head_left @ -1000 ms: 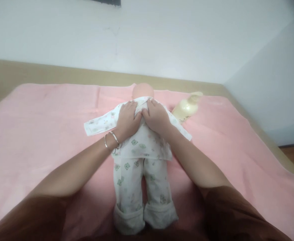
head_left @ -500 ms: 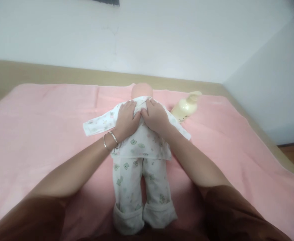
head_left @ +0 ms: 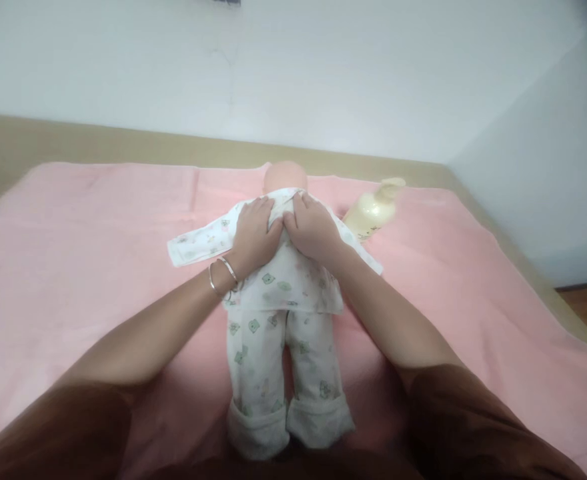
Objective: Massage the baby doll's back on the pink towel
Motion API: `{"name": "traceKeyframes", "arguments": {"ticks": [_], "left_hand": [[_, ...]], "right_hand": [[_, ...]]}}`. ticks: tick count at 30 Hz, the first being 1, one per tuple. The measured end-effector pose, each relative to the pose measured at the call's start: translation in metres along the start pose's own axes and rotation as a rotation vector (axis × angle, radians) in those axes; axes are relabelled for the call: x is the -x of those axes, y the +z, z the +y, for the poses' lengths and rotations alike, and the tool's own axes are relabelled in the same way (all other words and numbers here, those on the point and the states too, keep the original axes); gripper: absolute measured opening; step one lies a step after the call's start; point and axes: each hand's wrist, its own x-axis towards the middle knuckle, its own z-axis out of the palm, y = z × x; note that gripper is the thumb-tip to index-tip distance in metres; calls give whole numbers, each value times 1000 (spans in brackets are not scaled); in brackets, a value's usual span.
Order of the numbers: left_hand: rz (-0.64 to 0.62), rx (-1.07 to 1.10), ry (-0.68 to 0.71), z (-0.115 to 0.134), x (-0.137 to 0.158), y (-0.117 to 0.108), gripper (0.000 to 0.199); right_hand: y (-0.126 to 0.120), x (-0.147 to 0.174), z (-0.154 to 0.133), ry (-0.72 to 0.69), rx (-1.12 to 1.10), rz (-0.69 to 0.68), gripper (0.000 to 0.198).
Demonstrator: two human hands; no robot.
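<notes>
Fingers (head_left: 256, 208) of the left hand (head_left: 254, 239) and the right hand (head_left: 315, 230) lie flat and only slightly spread on the upper part of a doll (head_left: 287, 283), pinching nothing, the thumbs angled inward with their tips just beside each other. The doll rests directly beneath both palms on a pink cloth (head_left: 98, 233) covering much of a desk (head_left: 88, 141). Its long axis runs from the far edge of the cloth, where the bare head (head_left: 286, 177) lies, toward the near side, where the cuffs of the patterned trousers (head_left: 258, 363) are turned up. Neither hand is nearer: the left covers one side of the doll's white patterned shirt (head_left: 278, 293), the right the other, and the fingertips point toward the head, just short of it. The face is out of view, and whether the doll lies on its front or back cannot be told. One shirt sleeve (head_left: 198, 243) reaches out flat toward the left edge of the cloth; the other is partly hidden by the right forearm. A pale yellow bottle (head_left: 372, 212) sits tilted just beyond that sleeve, toward the far right corner of the cloth.
</notes>
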Motion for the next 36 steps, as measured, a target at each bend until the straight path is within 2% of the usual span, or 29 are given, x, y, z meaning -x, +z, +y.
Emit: {"name": "traceKeyframes", "arguments": {"ticks": [6,13,19,22,25,30,32,36], "left_hand": [[24,-29,35,0,0,-1,52],[-29,-130,164,24,13,-16,52],[-119,-22,29,7,-2,-15,53],[-96,-20,-7,-2,-7,-9,55],[-64,-26,4,-6,-6,-5,55],[-19,-29,10,-1,-2,-3,51],[2,-46,8,5,2,-3,45],[75,-65,130,16,10,-3,36]], "right_hand": [[-4,2,-1,11,27,-37,57],[3,3,9,-75,69,-26,62],[-11,26,-16,-50,219,-37,63],[-14,33,-26,-44,234,-29,62],[-13,25,-21,-60,155,-36,60],[-10,2,-2,92,-43,-98,60],[-9,-3,2,109,-75,-102,60],[-9,-5,4,90,-46,-85,58]]}}
